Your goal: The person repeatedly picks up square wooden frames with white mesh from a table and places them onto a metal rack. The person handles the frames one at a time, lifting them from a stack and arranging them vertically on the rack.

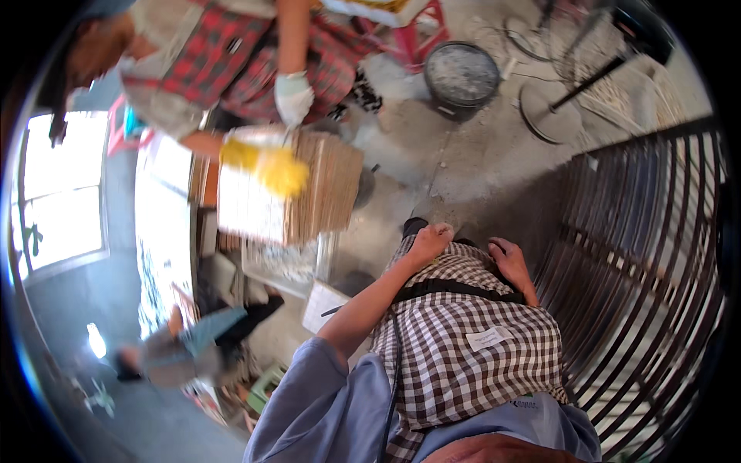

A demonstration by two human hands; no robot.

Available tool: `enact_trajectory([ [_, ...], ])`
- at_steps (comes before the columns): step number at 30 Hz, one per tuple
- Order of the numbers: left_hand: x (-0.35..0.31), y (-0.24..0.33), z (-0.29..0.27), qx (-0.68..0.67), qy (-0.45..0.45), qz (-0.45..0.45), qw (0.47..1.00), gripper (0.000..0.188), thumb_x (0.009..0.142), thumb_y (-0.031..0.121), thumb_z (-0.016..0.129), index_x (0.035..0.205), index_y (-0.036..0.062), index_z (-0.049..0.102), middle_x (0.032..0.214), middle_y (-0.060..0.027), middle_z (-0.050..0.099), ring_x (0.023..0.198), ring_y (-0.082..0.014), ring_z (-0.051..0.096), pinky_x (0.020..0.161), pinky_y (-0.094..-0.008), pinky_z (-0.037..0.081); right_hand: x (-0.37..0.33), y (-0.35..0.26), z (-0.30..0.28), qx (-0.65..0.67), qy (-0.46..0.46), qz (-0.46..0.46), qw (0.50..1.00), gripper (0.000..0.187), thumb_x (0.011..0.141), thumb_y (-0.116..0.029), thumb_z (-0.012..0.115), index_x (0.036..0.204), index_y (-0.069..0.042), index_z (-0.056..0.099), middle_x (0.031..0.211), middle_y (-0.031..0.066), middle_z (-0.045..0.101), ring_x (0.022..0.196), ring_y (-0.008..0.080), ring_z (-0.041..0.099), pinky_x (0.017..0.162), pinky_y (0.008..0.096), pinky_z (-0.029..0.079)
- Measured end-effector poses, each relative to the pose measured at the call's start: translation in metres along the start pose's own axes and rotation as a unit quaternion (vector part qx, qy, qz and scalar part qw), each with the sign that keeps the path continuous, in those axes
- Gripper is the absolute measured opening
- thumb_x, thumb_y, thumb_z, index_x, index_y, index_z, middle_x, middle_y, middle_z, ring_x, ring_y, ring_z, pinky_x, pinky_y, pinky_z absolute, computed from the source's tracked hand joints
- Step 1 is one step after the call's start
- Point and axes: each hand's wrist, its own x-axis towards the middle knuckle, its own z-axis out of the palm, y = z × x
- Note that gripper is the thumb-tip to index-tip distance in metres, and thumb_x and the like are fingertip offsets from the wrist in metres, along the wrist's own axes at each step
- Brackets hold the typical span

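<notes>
My left hand (432, 241) rests by the lower part of my brown-and-white checked apron (463, 339), its fingers curled in; whatever it may hold is hidden. On the apron's other side, my right hand (508, 259) is loosely bent, and nothing shows in it. Pale dust marks the fingers of my left hand. Across from me to the upper left, a co-worker in a red checked apron (231, 54) has a yellow glove (270, 166) and a white glove (294, 98) on a stack of thin brown boards (328, 185).
A dark slatted metal rack (617, 255) stands close on my right. Ahead are a dark bucket (461, 76), a round-based stand (549, 116) and a red stool (409, 31). A pale crate (285, 266) sits below the boards. Another person (193, 347) is at the lower left.
</notes>
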Motion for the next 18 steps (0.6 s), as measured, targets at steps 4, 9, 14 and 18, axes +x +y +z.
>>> enact_trajectory([
  [4,0.013,-0.037,0.022,-0.05,0.038,0.038,0.997,0.023,0.085,0.021,0.051,0.079,0.0,0.06,0.063,-0.0019,0.054,0.061,-0.0101,0.051,0.059,-0.0277,0.042,0.003,0.013,-0.007,-0.032,0.014,-0.024,0.999,0.03,0.087,-0.022,0.055,0.103,0.002,0.065,0.091,0.0207,0.066,0.087,0.0327,0.065,0.078,0.0356,0.049],
  [9,0.018,-0.036,0.013,-0.01,0.039,-0.033,0.999,0.027,0.084,0.026,0.051,0.087,0.0038,0.067,0.072,-0.0163,0.065,0.071,-0.0276,0.066,0.07,-0.0357,0.049,0.004,0.014,0.001,-0.017,-0.002,-0.015,1.0,0.034,0.087,-0.023,0.055,0.106,0.004,0.063,0.088,0.0174,0.068,0.081,0.0231,0.065,0.076,0.0318,0.048],
  [14,0.021,-0.051,0.017,-0.051,0.05,0.002,0.997,0.03,0.083,0.028,0.051,0.086,0.0029,0.067,0.073,-0.0164,0.065,0.072,-0.0277,0.066,0.07,-0.0355,0.049,0.002,0.009,0.006,-0.016,0.0,0.01,1.0,0.032,0.086,-0.023,0.055,0.103,0.002,0.064,0.089,0.0197,0.067,0.084,0.0301,0.065,0.075,0.0357,0.049],
  [18,0.021,-0.056,0.021,-0.071,0.061,0.018,0.995,0.03,0.082,0.028,0.052,0.087,0.0025,0.067,0.073,-0.0162,0.065,0.07,-0.0268,0.066,0.068,-0.0354,0.05,0.003,0.028,0.009,-0.04,0.011,-0.015,0.999,0.031,0.086,-0.023,0.055,0.102,0.001,0.065,0.09,0.0206,0.066,0.086,0.0333,0.065,0.076,0.0374,0.048],
])
